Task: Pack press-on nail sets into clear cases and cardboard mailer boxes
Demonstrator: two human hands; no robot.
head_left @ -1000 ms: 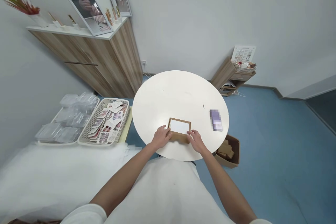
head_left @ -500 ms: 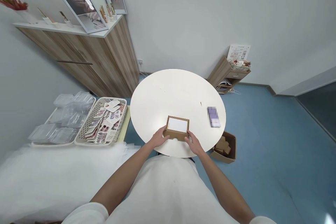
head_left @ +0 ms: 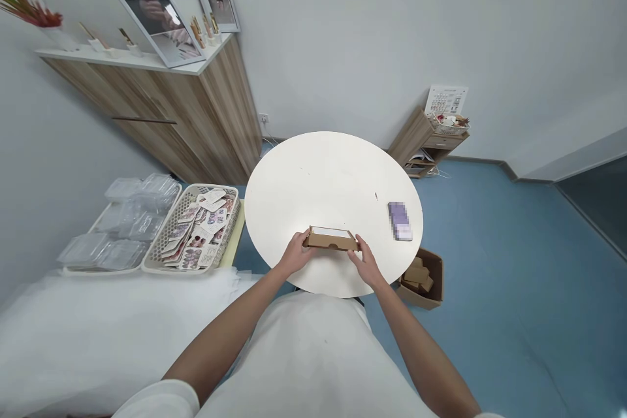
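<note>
A small brown cardboard box (head_left: 331, 241) is held between my two hands over the near part of the round white table (head_left: 323, 176). Its front side faces me, and a white surface shows as a narrow strip along its top. My left hand (head_left: 296, 253) grips the left end, thumb at the front. On the right end my right hand (head_left: 366, 264) is closed the same way. The undersides of the fingers are hidden behind the box. Right of it on the table lies a blurred purple item (head_left: 400, 221), with a tiny dark bit (head_left: 376, 196) nearby.
A white basket of printed cards (head_left: 196, 228) stands left, beside clear plastic cases (head_left: 122, 222). On the floor at right sits a carton of small brown boxes (head_left: 421, 281). A wooden cabinet (head_left: 196, 117) and a small shelf unit (head_left: 426, 140) stand by the wall.
The box has tipped, so its white top now shows only as a thin strip and its front side more fully. Both hands have turned with it.
</note>
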